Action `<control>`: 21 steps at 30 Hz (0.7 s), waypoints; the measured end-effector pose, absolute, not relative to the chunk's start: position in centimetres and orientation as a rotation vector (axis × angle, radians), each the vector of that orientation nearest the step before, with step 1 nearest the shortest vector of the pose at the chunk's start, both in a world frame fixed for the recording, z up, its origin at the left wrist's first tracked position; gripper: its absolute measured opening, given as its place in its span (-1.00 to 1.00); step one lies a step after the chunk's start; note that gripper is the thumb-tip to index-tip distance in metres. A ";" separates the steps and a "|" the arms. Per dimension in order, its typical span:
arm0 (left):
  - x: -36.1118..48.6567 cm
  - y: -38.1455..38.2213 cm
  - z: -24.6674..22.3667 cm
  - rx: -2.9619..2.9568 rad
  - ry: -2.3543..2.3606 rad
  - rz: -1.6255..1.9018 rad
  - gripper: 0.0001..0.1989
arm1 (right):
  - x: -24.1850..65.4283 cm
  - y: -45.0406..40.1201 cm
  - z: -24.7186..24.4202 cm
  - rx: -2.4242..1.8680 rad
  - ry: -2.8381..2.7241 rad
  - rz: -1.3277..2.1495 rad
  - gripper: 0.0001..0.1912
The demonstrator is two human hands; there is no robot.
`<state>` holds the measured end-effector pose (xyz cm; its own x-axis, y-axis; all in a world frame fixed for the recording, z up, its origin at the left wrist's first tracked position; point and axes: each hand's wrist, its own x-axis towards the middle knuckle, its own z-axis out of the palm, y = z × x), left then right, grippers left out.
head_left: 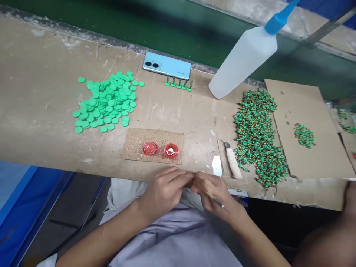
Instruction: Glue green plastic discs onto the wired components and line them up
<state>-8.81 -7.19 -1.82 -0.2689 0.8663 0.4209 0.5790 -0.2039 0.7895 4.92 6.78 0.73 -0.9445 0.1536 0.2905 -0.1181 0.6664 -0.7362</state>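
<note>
My left hand is closed in a pinch at the table's front edge; whatever sits between its fingertips is too small and hidden to name. Touching those fingertips, my right hand grips a thin tool, whose light shaft and silvery end stick out toward my wrist. Just beyond the hands, a brown cardboard piece carries two red shallow cups, one on the left and a shinier one on the right. A white flat piece and a knife with a wrapped handle lie to the right.
Green discs are heaped at left. Several small figures on green discs stand before a blue phone. A white bottle stands behind. Green-and-gold small pieces are piled beside a cardboard sheet. Another person's blurred arm shows at right.
</note>
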 end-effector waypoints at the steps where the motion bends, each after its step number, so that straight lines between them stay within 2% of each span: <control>1: -8.8 -7.2 -1.8 1.695 1.774 1.458 -0.76 | 4.9 6.8 0.7 -0.020 -2.561 1.169 -0.73; 7: -8.8 -7.1 -2.1 1.697 1.785 1.467 -0.72 | 5.1 7.0 0.2 0.006 -2.569 1.188 -0.75; 13: -8.9 -7.1 -1.8 1.720 1.824 1.430 -0.78 | 5.1 7.1 0.6 -0.144 -2.529 1.250 -0.73; 17: -9.0 -7.1 -1.9 1.745 1.863 1.453 -0.81 | 6.5 6.4 1.0 -0.401 -2.143 1.394 -0.78; 21: -9.1 -7.2 -2.4 1.786 1.837 1.513 -0.80 | 8.0 5.5 0.5 -0.476 -1.871 1.264 -0.85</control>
